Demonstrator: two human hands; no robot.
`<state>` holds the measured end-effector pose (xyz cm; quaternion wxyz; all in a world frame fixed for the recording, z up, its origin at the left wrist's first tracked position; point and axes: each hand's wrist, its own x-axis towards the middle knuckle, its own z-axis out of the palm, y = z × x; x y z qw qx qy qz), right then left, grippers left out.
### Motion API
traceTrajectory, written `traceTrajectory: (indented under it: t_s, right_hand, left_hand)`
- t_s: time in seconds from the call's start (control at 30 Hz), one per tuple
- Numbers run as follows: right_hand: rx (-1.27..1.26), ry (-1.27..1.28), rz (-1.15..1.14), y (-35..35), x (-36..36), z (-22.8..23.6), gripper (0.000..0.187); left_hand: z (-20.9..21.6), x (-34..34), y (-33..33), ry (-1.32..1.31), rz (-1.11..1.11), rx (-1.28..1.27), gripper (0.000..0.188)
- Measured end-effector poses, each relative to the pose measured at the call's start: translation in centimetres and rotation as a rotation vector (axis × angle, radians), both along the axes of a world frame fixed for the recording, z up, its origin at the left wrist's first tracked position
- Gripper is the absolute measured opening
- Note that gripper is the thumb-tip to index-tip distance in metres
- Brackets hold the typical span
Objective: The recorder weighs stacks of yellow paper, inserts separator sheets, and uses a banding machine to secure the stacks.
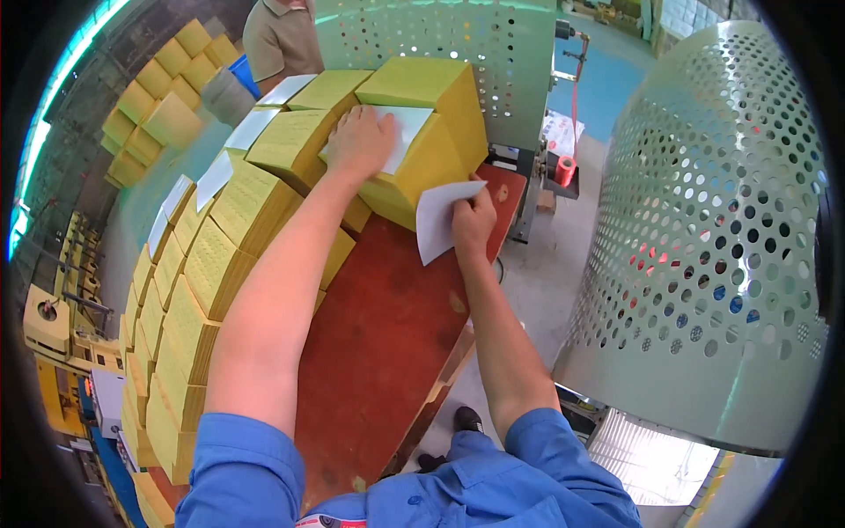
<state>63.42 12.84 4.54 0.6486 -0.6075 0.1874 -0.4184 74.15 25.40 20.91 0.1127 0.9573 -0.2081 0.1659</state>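
My left hand [361,145] lies flat, fingers stretched, across a white sheet [412,126] on top of a block of stacked yellow paper [444,167]. Between thumb and fingers of my right hand [473,224], beside the block's near right corner, is another white sheet of paper [435,218]. This sheet hangs slightly curled over the red tabletop [378,352]. A taller yellow paper block [414,79] stands directly behind the one under my left hand. What my left palm covers cannot be seen.
Rows of yellow paper blocks [242,207] fill the left side, some topped with white sheets [250,128]. A green perforated guard [704,264] curves at the right. A red spool [565,171] sits beyond the table. Another person [282,44] stands at the back.
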Motion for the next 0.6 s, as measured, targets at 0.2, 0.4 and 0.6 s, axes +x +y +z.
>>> traceTrajectory:
  t_s: [0.2, 0.4, 0.6]
  right_hand:
    - [-0.075, 0.112, 0.061, 0.0, -0.9, 1.7, 0.026]
    - [-0.064, 0.149, 0.156, 2.9, -11.7, 0.9, 0.032]
    - [0.526, 0.129, 0.687, 4.6, -29.3, -2.8, 0.009]
  left_hand:
    - [0.5, -0.6, -0.1, 0.026, -0.026, -0.011, 0.053]
    - [1.5, -7.9, 4.2, 0.064, -0.348, -0.051, 0.051]
    - [4.1, -24.5, 12.6, 0.138, -0.709, 0.036, 0.052]
